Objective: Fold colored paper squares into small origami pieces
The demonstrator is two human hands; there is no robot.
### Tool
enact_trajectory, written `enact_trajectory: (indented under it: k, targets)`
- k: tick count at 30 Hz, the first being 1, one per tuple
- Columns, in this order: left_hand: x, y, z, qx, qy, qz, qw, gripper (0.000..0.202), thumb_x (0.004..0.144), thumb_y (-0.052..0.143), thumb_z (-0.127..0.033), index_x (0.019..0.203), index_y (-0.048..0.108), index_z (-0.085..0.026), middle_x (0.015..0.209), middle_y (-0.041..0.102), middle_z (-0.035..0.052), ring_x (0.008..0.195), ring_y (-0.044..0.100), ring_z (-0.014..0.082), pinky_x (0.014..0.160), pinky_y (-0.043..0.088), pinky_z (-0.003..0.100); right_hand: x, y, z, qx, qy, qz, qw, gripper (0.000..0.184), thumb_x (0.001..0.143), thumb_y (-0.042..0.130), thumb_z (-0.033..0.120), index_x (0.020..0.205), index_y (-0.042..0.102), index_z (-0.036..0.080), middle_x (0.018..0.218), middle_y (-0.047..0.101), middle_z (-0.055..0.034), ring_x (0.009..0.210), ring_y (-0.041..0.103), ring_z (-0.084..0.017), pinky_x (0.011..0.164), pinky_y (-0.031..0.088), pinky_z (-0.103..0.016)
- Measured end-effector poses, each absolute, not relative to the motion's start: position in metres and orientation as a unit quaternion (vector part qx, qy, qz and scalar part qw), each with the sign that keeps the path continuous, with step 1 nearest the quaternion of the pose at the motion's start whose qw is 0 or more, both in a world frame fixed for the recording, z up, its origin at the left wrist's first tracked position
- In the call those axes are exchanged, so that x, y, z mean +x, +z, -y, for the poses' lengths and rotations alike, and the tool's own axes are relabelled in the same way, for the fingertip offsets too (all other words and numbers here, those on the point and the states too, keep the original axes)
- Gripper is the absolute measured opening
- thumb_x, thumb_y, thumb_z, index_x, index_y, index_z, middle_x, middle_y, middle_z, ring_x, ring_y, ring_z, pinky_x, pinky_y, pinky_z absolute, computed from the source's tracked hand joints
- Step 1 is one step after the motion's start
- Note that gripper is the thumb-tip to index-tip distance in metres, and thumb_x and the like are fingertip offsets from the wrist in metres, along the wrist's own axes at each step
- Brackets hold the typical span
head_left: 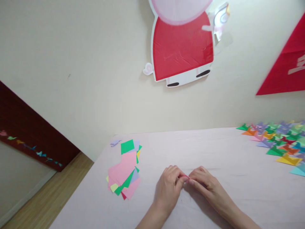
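One dark red panel point(35, 130) bears a row of at least seven small paper figures point(19, 142), beside a single pale table point(190, 149) where one purple folded piece point(115, 143) lies near the far left corner. Just beyond it spreads one loose pile of paper point(126, 167) in at least five colors, its overlapping sheets too covered to count. One cartoon cutout point(183, 47) in red hangs on the wall above. Two bare hands meet near the table's front: the left hand point(168, 184), thumb and forefinger pinched closed, grips one small red-pink paper point(186, 176), mostly hidden between the fingertips, as the right hand point(206, 183) pinches its other side, equally tight. At far right, dozens of folded paper shapes point(276, 150) crowd in rows beneath one red banner point(283, 70).
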State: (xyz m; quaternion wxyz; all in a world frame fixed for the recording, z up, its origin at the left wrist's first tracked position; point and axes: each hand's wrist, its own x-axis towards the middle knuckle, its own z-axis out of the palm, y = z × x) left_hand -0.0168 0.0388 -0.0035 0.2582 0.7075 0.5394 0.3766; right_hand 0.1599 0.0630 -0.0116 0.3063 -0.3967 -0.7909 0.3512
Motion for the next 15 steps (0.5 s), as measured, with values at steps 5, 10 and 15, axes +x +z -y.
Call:
enact_trajectory:
  k: [5, 10, 15]
  targets:
    - [-0.0179, -0.0025, -0.0414, 0.646, 0.398, -0.572, 0.312, 0.022, 0.086, 0.065, -0.025, 0.066, 0.061, -0.020, 0.070, 0.060, -0.0022, 0.073, 0.053, 0.0160, 0.072, 0.036, 0.028, 0.1581, -0.0131, -0.0618, -0.413, 0.325, 0.787, 0.323, 0.039, 0.098, 0.045, 0.046, 0.070, 0.061, 0.023, 0.072, 0.062, -0.0023, 0.079, 0.053, -0.021, 0.075, 0.045, -0.035]
    - [-0.0177, -0.0084, -0.0447, 0.567, 0.426, -0.580, 0.401, 0.018, 0.080, 0.068, -0.031, 0.068, 0.064, -0.019, 0.065, 0.060, -0.0035, 0.061, 0.048, 0.0132, 0.059, 0.035, 0.024, 0.1582, -0.0179, -0.0633, -0.430, 0.326, 0.775, 0.330, 0.038, 0.097, 0.046, 0.046, 0.069, 0.057, 0.023, 0.072, 0.060, -0.0017, 0.078, 0.053, -0.021, 0.073, 0.045, -0.033]
    - [-0.0173, -0.0075, -0.0445, 0.532, 0.490, -0.525, 0.449, 0.021, 0.083, 0.064, -0.035, 0.071, 0.062, -0.018, 0.070, 0.065, -0.0005, 0.069, 0.057, 0.0156, 0.067, 0.042, 0.025, 0.1563, -0.0126, -0.0624, -0.414, 0.328, 0.788, 0.315, 0.040, 0.098, 0.043, 0.046, 0.069, 0.056, 0.022, 0.071, 0.059, -0.0014, 0.079, 0.052, -0.021, 0.074, 0.043, -0.033]
